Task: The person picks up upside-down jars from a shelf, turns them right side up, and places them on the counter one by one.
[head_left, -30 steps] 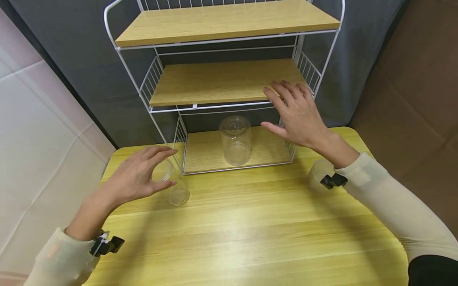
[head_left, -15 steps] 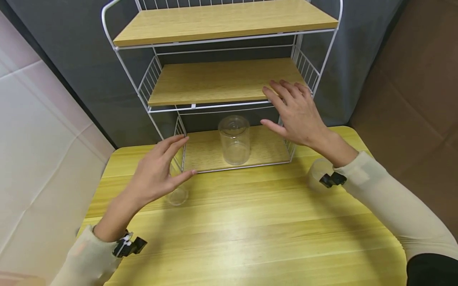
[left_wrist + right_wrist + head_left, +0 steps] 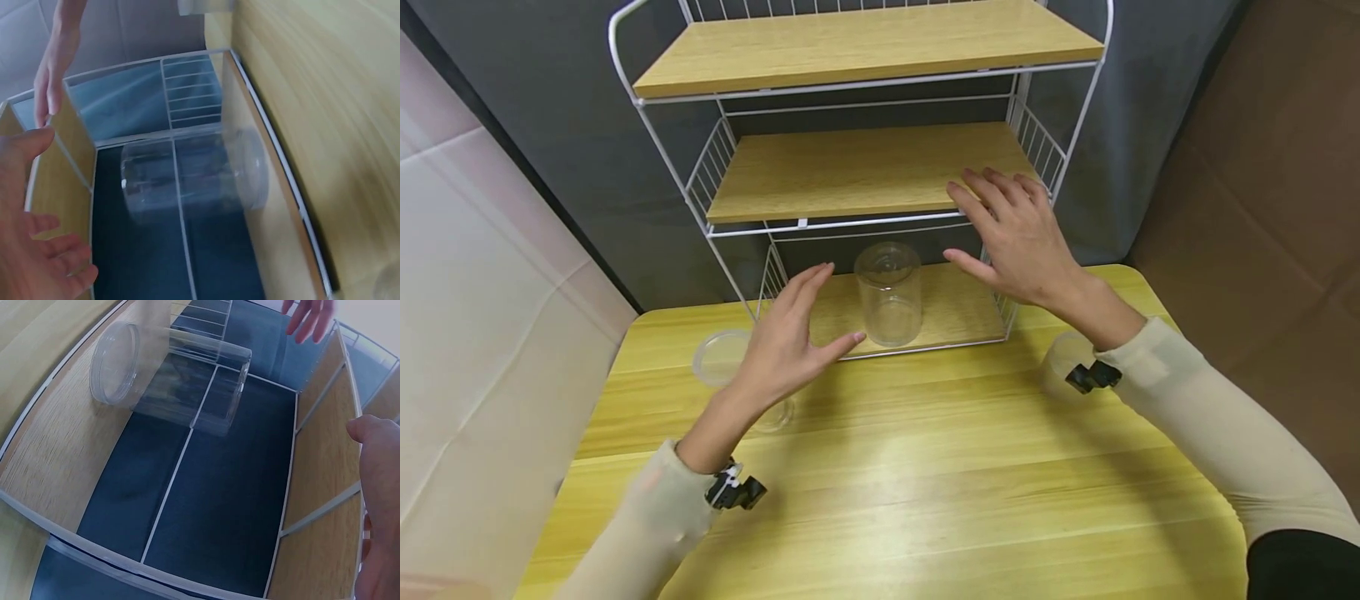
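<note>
A clear cylindrical jar (image 3: 889,304) stands on the bottom board of a white wire rack (image 3: 850,83). To its left, my left hand (image 3: 786,342) is held with thumb and fingers spread, the thumb tip near the jar's lower side. No contact with the jar is plain. My right hand (image 3: 1018,237) is at the right front edge of the middle shelf (image 3: 865,171), fingers extended over the board and thumb lower. Whether it touches the edge, I cannot tell. The right wrist view shows the jar (image 3: 169,375) with its thick rim end on the board.
Behind my left hand, a clear round lid or container (image 3: 718,358) lies on the wooden table (image 3: 925,483), with another clear round piece (image 3: 775,414) partly hidden by the wrist. A clear container (image 3: 1063,358) stands at the right beside my sleeve. Dark cloth hangs behind the rack.
My left hand has moved right and slightly forward, from above the clear containers at the left to beside the jar. The right hand and the jar have stayed in place.
</note>
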